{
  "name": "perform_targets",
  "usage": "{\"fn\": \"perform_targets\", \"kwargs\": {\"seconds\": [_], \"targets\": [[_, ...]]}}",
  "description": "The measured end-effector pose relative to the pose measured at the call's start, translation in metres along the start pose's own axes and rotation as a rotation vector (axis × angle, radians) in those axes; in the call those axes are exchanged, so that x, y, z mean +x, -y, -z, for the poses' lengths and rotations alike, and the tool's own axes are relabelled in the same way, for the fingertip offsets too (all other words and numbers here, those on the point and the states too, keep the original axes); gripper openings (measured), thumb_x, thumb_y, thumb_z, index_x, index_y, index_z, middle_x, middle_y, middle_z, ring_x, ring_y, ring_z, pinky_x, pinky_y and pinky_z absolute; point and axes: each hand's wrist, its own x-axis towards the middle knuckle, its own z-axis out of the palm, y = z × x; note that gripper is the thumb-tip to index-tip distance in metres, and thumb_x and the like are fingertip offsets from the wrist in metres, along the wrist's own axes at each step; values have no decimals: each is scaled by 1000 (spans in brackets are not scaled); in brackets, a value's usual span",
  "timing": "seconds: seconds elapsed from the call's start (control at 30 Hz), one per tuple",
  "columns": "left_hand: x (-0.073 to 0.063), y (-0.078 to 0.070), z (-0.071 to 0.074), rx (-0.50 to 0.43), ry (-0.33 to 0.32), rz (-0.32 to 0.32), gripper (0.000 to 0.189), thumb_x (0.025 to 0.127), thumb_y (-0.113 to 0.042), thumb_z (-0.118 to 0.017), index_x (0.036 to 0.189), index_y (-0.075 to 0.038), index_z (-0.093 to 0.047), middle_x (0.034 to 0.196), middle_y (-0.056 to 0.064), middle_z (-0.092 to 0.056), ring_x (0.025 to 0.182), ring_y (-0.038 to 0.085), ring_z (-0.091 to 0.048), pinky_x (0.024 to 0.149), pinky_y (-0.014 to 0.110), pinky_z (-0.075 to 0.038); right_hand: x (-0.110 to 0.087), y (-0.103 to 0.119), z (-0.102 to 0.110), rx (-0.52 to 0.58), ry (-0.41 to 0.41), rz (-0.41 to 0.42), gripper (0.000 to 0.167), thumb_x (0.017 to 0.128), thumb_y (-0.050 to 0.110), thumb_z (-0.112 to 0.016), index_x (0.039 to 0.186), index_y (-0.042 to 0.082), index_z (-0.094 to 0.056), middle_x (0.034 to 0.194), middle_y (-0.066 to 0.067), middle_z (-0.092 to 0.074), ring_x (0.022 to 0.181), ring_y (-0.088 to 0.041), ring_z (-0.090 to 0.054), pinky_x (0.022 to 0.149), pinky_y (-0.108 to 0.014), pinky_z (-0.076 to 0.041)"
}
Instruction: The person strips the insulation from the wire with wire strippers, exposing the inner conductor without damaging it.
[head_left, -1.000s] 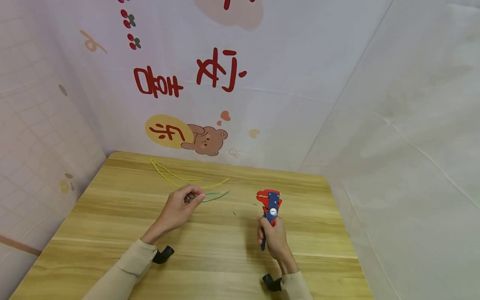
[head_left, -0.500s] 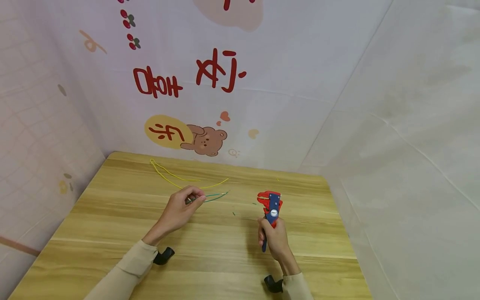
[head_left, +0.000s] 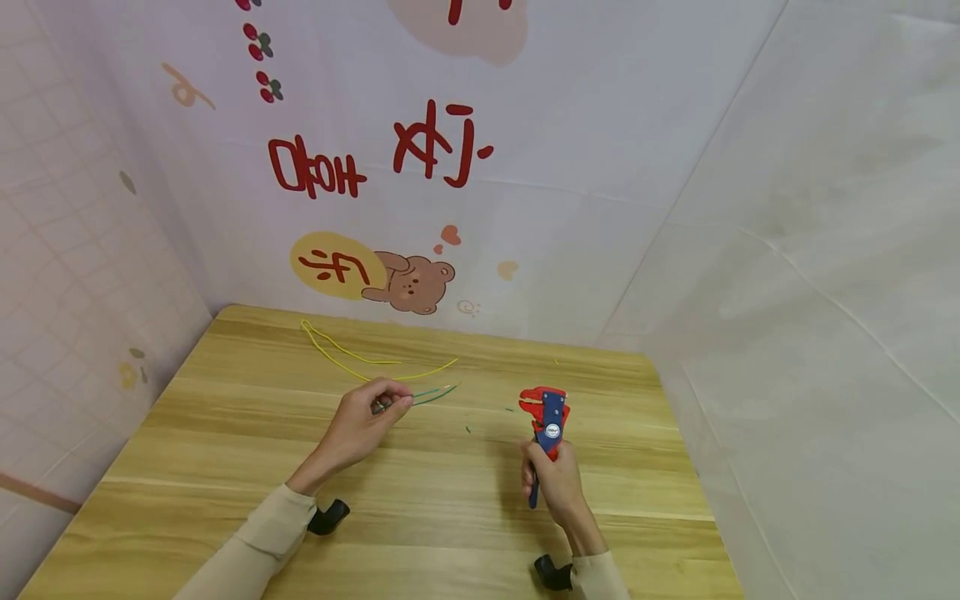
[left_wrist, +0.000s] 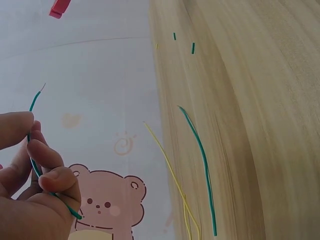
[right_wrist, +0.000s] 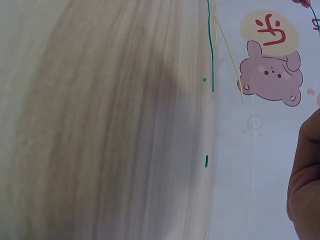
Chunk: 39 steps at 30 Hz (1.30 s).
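Note:
A green wire (left_wrist: 34, 102) with a bare metal end is pinched between thumb and finger of my left hand (head_left: 367, 421), its lower part running through the palm. It is raised above the table. A second green wire (left_wrist: 204, 155) lies on the table beyond that hand. My right hand (head_left: 558, 479) grips a red and blue wire stripper (head_left: 552, 417) by its handles, jaws upward and apart. No wire shows in those jaws. In the left wrist view only a red tip of the stripper (left_wrist: 59, 7) shows. The right wrist view shows part of the right hand (right_wrist: 306, 185).
A long, bent yellow wire (head_left: 333, 357) lies toward the back left of the wooden table (head_left: 420, 517). Short green offcuts (head_left: 468, 430) are scattered mid-table, with a tiny yellow offcut (head_left: 556, 362) near the back edge. Printed cloth walls (head_left: 570, 208) stand around the table.
My right hand has shifted slightly right and toward me with the wire stripper. The left hand has hardly moved and keeps its pinch on the green wire.

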Motion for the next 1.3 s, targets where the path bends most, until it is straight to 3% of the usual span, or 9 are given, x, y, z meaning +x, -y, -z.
{"fn": "perform_targets", "kwargs": {"seconds": [0.43,0.87,1.07,1.3], "targets": [[1,4,-5,0,2,12,16,112,-19,-73,120,-7,-80,100,1,-75,88,8,-62,78,24,-53,-2,-2,10,-32,-7,-4,39,114,12,-62,79,-4,-56,56,-2,-57,44,-14,-60,47,-31,-54],[2,8,-12,2,11,-1,7,112,-17,-74,115,-14,-80,102,1,-77,92,9,-67,83,25,-56,-3,-2,17,-42,-36,-39,35,114,14,-63,81,1,-61,58,-2,-61,47,-15,-64,50,-34,-59],[3,12,-18,-28,13,-1,7,111,-17,-75,114,-14,-80,104,2,-77,93,10,-67,85,24,-57,-3,-3,20,-51,-25,-23,33,115,13,-62,87,-4,-61,60,-3,-63,48,-16,-66,52,-38,-62],[6,15,-29,2,14,-19,7,109,-15,-78,114,-14,-82,105,-1,-79,93,8,-69,86,26,-60,-4,-4,24,-63,-7,-10,38,116,15,-63,90,-13,-60,61,-4,-64,50,-15,-67,55,-43,-65]]}}
